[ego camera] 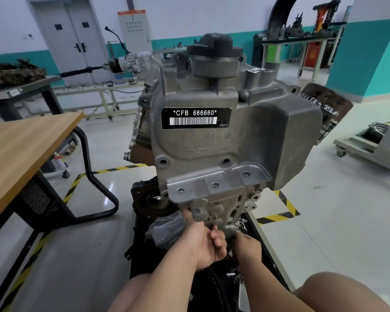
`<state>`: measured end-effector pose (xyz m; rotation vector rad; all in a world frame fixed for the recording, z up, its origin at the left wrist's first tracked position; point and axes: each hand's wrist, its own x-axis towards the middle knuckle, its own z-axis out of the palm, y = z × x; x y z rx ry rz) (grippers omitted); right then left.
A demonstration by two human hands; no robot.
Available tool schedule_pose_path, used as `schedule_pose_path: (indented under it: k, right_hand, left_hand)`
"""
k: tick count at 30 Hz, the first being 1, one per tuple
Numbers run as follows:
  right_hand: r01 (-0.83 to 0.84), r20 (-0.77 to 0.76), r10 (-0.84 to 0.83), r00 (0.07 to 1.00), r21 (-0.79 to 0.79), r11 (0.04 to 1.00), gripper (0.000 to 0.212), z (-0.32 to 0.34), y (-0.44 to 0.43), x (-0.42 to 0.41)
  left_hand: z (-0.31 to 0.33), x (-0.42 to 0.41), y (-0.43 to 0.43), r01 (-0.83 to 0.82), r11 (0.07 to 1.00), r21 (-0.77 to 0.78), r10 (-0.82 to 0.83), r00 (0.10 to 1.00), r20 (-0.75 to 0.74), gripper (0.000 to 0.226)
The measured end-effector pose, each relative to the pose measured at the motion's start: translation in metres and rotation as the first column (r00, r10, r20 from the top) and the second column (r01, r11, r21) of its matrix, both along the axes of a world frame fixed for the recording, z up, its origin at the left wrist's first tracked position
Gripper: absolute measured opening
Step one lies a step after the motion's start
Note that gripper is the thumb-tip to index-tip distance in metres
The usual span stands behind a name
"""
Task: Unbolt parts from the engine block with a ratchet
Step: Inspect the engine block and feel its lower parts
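Observation:
The grey aluminium engine block (212, 140) stands upright in the middle, with a black label reading CFB 666660. A bracket with three threaded holes (214, 184) juts out near its lower end. My left hand (203, 240) is just below that bracket. Its thumb touches a cast boss, and its fingers curl round what seems to be the ratchet's handle, which is almost wholly hidden. My right hand (249, 246) reaches under the casting beside the left hand, its fingers out of sight. The ratchet's head and the bolt are hidden.
A wooden table (20, 149) with black legs stands close on the left. Yellow-black floor tape (277, 217) runs round the engine stand. A loose bolt (231, 274) lies on the dark stand below my hands. My knee (338, 291) is at lower right. Workbenches and carts stand further back.

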<state>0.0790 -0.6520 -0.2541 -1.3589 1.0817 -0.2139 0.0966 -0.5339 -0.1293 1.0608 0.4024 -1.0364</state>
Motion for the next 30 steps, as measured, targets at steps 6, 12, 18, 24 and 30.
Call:
schedule_pose_path:
  k: [6,12,18,24,30]
  right_hand:
    - [0.112,0.051,-0.122,0.991,0.164,0.98,0.035,0.005,0.0,0.0]
    - [0.08,0.011,-0.081,0.997,0.072,0.994,0.039,0.006,0.0,0.001]
    - [-0.026,-0.077,0.02,0.997,-0.084,0.996,0.048,0.006,-0.003,0.002]
    - [0.103,0.042,-0.113,0.993,0.184,0.977,0.036,0.009,-0.002,-0.003]
    - [0.03,0.027,-0.035,0.999,0.167,0.986,0.032,0.011,-0.003,-0.002]
  left_hand:
    - [0.002,0.001,0.001,0.004,1.0,0.021,-0.004,1.0,0.0,0.061]
    - [-0.002,0.004,0.001,0.017,0.999,0.027,-0.017,1.0,-0.009,0.059]
    - [-0.001,0.003,0.001,0.033,0.999,0.024,-0.033,0.999,-0.003,0.053]
    - [0.001,0.003,0.0,0.023,0.999,0.027,-0.023,1.0,0.0,0.051]
    - [0.001,0.002,-0.001,0.02,0.999,0.028,-0.02,1.0,0.005,0.054]
